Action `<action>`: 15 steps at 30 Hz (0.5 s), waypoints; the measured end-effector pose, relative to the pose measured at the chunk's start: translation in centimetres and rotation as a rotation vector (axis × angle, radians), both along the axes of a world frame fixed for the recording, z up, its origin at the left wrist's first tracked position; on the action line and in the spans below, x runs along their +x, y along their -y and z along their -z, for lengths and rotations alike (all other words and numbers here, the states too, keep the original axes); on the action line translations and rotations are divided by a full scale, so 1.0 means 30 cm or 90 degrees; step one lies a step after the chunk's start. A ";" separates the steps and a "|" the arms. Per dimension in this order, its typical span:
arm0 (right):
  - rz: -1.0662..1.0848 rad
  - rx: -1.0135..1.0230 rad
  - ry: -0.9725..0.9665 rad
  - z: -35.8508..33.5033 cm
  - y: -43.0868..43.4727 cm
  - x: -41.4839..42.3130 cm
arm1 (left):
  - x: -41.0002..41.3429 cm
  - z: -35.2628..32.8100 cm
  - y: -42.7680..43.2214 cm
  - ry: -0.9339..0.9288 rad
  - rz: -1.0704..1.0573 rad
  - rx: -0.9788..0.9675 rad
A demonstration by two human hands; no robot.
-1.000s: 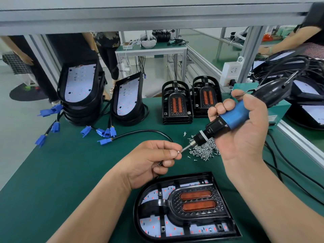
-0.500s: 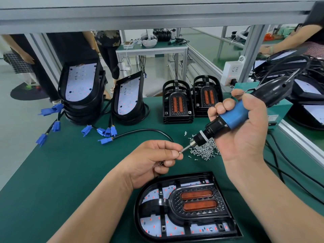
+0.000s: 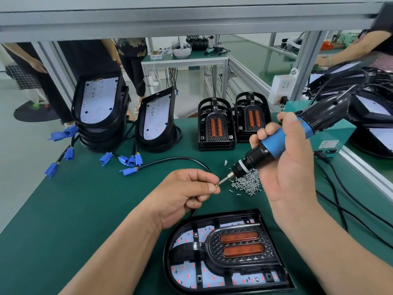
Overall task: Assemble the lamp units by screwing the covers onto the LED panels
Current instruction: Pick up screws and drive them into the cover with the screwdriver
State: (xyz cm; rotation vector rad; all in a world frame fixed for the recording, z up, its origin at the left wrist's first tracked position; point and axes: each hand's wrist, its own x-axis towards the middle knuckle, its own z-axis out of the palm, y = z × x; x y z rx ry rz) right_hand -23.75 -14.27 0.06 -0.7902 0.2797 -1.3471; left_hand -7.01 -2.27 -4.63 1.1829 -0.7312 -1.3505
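Green matting covers the surface (image 3: 63,209) under a grey metal frame. Your right hand (image 3: 291,167) is closed around the blue-and-black electric screwdriver (image 3: 276,143); your left hand (image 3: 185,194) pinches a small screw (image 3: 217,185) at its tip. Near you lies the glossy black D-shaped lamp unit (image 3: 225,254) with its ribbed cover, beside a heap of shiny screws (image 3: 247,184).

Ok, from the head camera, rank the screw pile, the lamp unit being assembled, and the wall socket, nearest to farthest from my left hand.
1. Screw pile, just right of the left hand.
2. Lamp unit, below it, nearer the person.
3. Wall socket, far back right.
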 end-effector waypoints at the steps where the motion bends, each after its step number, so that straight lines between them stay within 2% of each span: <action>1: 0.010 0.004 -0.008 0.005 0.000 0.001 | -0.001 0.000 0.002 0.007 -0.012 -0.001; 8: 0.051 0.038 -0.045 0.035 0.005 0.005 | -0.007 0.002 0.008 0.029 -0.039 -0.005; 15: 0.047 0.094 -0.031 0.048 0.013 0.002 | 0.002 0.000 0.007 0.021 -0.026 0.008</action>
